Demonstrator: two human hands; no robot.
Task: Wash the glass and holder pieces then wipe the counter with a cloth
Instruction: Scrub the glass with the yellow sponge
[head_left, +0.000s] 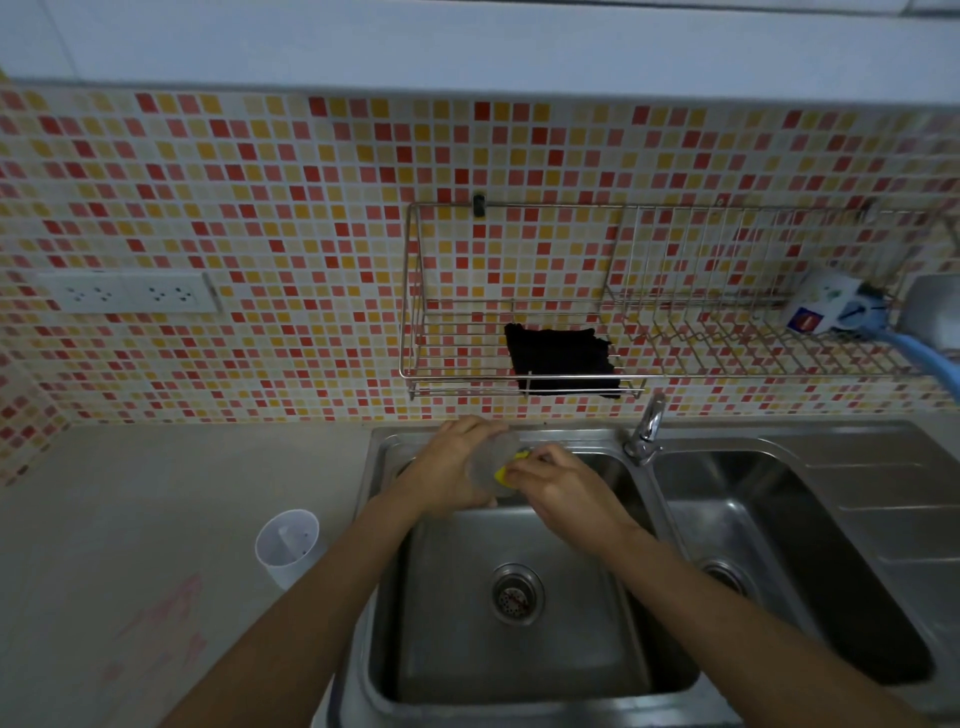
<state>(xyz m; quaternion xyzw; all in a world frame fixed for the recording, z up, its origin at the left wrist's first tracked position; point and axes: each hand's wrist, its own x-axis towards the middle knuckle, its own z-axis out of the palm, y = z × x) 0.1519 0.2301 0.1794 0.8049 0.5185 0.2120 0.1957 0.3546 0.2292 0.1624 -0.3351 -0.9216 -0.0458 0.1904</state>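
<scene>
**While both hands meet above the sink, the glass sits in the left one**

Where the grey desk (156, 493) runs along the tiled wall, a steel double sink (519, 654) is set into it. Above the sink a wire rack (467, 375) hangs on the tiles; a black cloth (561, 358) is draped over the rack's lower shelf, straight above the sink's left basin. Left of the sink, on the desk, a white holder cup (288, 545) stands upright with a divider showing inside.

Over the back of the sink's left basin the left hand (447, 467) is wrapped round a clear glass (491, 457), fingers curled about its side. The right hand (561, 483), just beside it, pinches a yellow sponge (503, 473) against the glass; only a sliver of sponge shows, and whether it reaches inside the glass cannot be told. At the sink's back edge, between the basins, stands the tap (647, 431); a drain strainer (517, 592) lies in the left basin's floor.
</scene>
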